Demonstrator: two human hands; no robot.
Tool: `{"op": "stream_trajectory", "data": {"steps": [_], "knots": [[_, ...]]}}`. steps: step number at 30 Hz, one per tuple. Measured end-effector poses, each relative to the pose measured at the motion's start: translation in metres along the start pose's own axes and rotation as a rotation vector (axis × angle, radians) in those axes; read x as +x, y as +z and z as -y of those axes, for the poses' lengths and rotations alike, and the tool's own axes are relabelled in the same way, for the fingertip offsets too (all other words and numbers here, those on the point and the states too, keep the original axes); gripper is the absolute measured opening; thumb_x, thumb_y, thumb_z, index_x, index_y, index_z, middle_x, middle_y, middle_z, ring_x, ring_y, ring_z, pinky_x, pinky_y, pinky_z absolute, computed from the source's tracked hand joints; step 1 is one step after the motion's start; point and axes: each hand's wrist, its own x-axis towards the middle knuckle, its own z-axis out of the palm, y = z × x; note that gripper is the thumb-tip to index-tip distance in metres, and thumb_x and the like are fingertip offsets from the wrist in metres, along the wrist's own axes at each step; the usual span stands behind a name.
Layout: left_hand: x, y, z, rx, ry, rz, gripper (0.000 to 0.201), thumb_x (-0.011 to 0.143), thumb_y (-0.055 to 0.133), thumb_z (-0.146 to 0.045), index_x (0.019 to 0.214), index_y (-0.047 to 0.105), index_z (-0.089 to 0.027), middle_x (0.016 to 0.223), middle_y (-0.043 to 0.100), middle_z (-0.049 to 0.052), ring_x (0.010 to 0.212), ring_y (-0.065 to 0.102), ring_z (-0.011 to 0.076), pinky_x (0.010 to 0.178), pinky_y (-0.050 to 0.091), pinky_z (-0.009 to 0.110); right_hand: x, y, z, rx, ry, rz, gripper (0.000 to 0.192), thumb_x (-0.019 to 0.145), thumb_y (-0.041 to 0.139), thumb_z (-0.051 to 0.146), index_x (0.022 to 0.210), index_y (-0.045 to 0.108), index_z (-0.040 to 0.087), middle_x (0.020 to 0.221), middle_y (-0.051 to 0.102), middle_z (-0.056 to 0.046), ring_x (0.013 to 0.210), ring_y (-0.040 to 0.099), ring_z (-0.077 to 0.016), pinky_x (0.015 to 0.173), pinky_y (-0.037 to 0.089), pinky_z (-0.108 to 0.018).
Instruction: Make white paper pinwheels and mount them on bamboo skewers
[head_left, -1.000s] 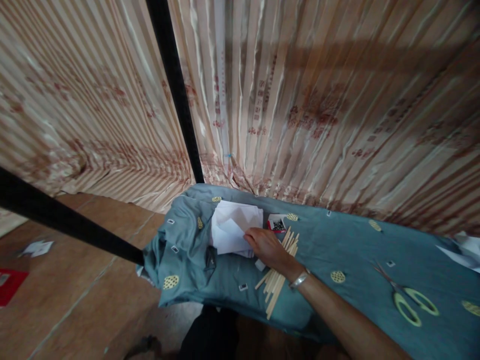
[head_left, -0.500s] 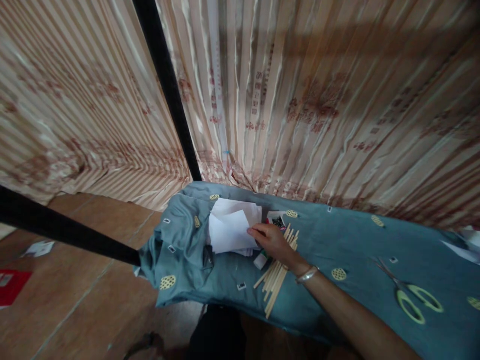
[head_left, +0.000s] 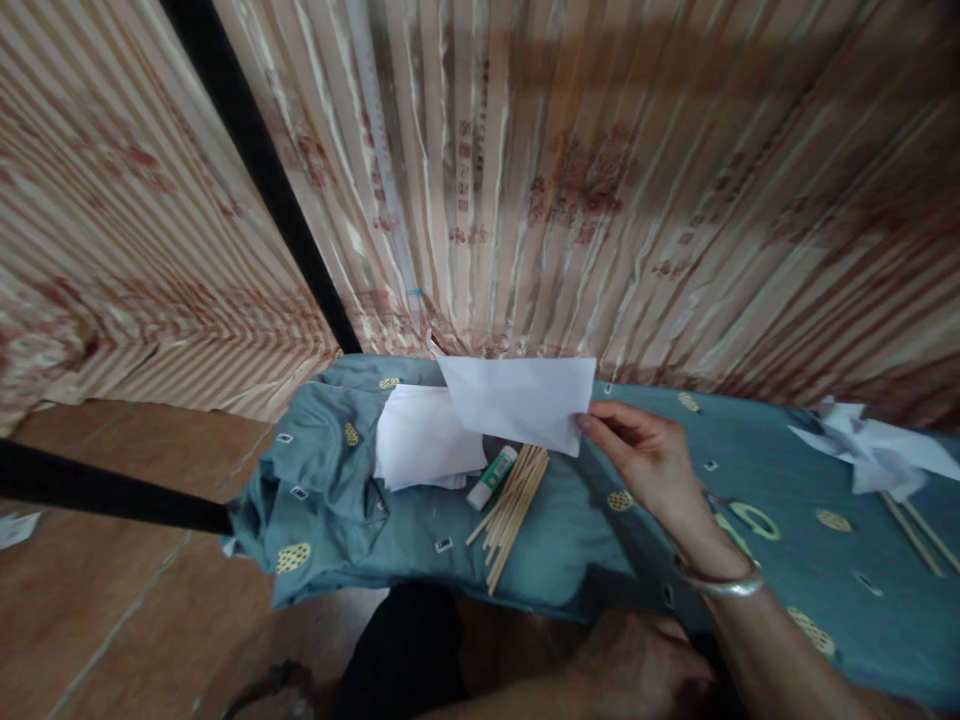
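We see the right hand with its thumb and forefinger closed in a pinch on the near right corner of a white paper sheet, its other fingers loosely curled. A silver bracelet circles that wrist. The left hand lies low and close to the body, blurred; we cannot tell how far it is open, and we make out nothing in it.

The relation that counts, as we judge it, is this: the sheet extends leftward from the right hand, its long axis running across our view, with its far left corner free. The right hand is at the sheet, while the left is well apart, on the body side of it.

Beyond the hands, the sheet overlaps, in our view, a stack of white paper; we cannot tell whether they touch. Just beside the stack lie a green-and-white glue stick and a bundle of wooden sticks. Green-handled scissors are partly hidden behind the right wrist. Farther right we find pinwheel-like folded paper, all on a teal patterned cloth.
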Motion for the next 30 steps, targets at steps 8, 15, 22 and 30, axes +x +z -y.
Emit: {"op": "stream_trajectory", "data": {"steps": [8,15,22,30], "knots": [[0.001,-0.036,-0.017,0.249,0.038,-0.287,0.022,0.094,0.045,-0.020,0.101,0.066,-0.019,0.089,0.069,0.005,0.085,0.064,0.0151,0.079,0.052,0.027,-0.090,-0.081,-0.025,-0.479,-0.288,-0.140,0.017,0.090,0.058,0.022,0.102,0.070,0.024,0.100,0.075,-0.005,0.096,0.069,-0.0209,0.092,0.053,-0.040],[-0.015,-0.069,-0.004,0.284,0.069,-0.513,0.027,0.089,0.059,-0.029,0.111,0.063,-0.014,0.097,0.068,0.009,0.090,0.062,0.0183,0.080,0.054,0.030,-0.135,-0.084,-0.069,-0.504,-0.233,0.127,0.026,0.095,0.047,0.022,0.108,0.069,0.018,0.103,0.074,-0.010,0.100,0.069,-0.0212,0.088,0.058,-0.038],[-0.016,-0.084,0.031,0.505,-0.222,-0.245,0.037,0.084,0.061,-0.018,0.120,0.061,-0.020,0.116,0.068,0.009,0.110,0.058,0.0265,0.097,0.044,0.049,-0.133,-0.091,-0.063,-0.439,-0.133,0.330,0.022,0.094,0.046,0.017,0.098,0.067,0.019,0.097,0.072,-0.009,0.095,0.068,-0.0207,0.086,0.057,-0.038],[-0.004,-0.070,0.030,0.388,-0.226,-0.218,0.024,0.092,0.052,-0.022,0.110,0.067,-0.017,0.091,0.073,0.007,0.086,0.066,0.0207,0.082,0.049,0.037,-0.125,-0.099,-0.071,-0.398,0.023,0.170,0.023,0.092,0.054,0.030,0.110,0.065,0.021,0.107,0.072,-0.008,0.101,0.068,-0.0221,0.092,0.054,-0.039]]}}
